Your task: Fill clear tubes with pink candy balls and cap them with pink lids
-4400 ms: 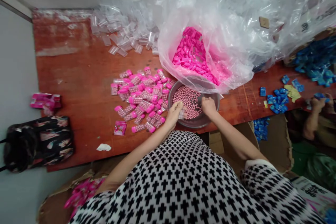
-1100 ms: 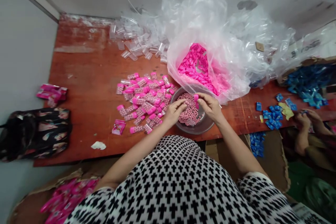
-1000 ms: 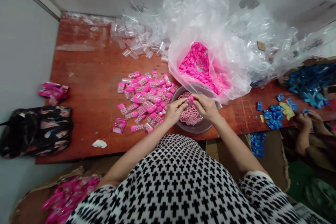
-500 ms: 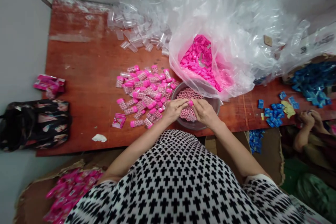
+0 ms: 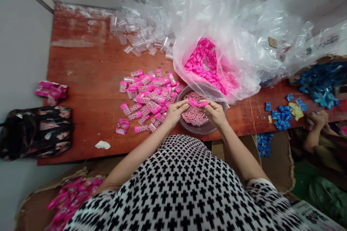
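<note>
Both of my hands are up over the bowl, fingertips drawn together: my left hand [image 5: 175,111] pinches at the near end of the left pink piece [image 5: 193,102], and my right hand [image 5: 216,113] has the right pink piece [image 5: 203,104] nipped between thumb and fingers. They're smooth, glossy, rounded plastic, meeting tip to tip; whether they're joined, I can't tell. Right below sits the grey bowl [image 5: 202,130], round and slick-walled, with dusty-pink beads [image 5: 191,118], tiny matte balls, heaped inside. Just to its left, here's the pile of filled tubes [image 5: 149,95], clear stubby plastic packed with beads and topped in bright pink, tumbled every which way on the worn, reddish wooden surface [image 5: 84,68]. Behind them, a jumble of clear tubes [image 5: 143,34], shiny and brittle-looking. And the big plastic bag [image 5: 203,3], filmy and crumpled, gapes over the bowl's back rim, showing loose pink caps [image 5: 200,61], curved and glossy. A flat, printed pink packet [image 5: 123,126] lies beside the filled tubes; far off to my right, small blue packets [image 5: 282,117] gleam near a crinkled yellow scrap [image 5: 295,111].
</note>
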A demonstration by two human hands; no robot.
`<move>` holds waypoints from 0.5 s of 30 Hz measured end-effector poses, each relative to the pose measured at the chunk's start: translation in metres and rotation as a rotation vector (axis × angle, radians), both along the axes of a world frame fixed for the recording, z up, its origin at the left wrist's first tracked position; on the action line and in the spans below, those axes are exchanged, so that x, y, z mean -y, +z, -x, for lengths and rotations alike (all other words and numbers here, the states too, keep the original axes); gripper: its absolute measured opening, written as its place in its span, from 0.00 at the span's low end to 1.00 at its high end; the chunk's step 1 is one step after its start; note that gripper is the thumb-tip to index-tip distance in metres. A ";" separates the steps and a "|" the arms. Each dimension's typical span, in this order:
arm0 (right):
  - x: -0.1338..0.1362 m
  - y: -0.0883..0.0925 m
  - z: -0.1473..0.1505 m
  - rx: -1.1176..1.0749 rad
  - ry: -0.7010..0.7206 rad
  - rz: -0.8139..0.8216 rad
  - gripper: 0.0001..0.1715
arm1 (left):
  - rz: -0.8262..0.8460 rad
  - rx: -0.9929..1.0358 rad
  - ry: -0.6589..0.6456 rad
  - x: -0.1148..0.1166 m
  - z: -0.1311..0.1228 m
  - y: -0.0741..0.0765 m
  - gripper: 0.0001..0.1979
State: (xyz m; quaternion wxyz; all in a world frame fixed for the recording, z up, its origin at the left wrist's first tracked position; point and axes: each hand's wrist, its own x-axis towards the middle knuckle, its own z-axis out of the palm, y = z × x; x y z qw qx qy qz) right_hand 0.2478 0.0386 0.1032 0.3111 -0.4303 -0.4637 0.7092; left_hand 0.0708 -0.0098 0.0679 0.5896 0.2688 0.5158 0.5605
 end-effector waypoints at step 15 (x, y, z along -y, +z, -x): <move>0.026 -0.013 0.037 -0.258 -0.156 0.580 0.09 | -0.156 -0.382 -0.093 0.017 -0.002 -0.002 0.15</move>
